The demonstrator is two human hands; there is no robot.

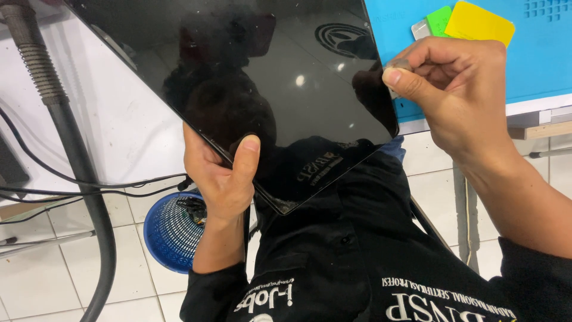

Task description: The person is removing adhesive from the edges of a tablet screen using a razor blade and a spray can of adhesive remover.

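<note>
The left hand [223, 179] grips the big black tablet [262, 77] by its edge. The right hand [459, 95] pinches a small thin tool [398, 62] against the tablet's side.

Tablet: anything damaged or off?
No cracks or chips show on the tablet; the glass is dark and glossy. It is held tilted off the blue mat, left hand gripping one edge, right hand pinching something small at another.

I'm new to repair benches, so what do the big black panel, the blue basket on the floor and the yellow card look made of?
Black panel: probably glass, glossy; it mirrors lamps and the person. Blue basket: likely moulded plastic, its wall a regular mesh. Yellow card: seemingly thin matte plastic, flat with rounded corners.
</note>
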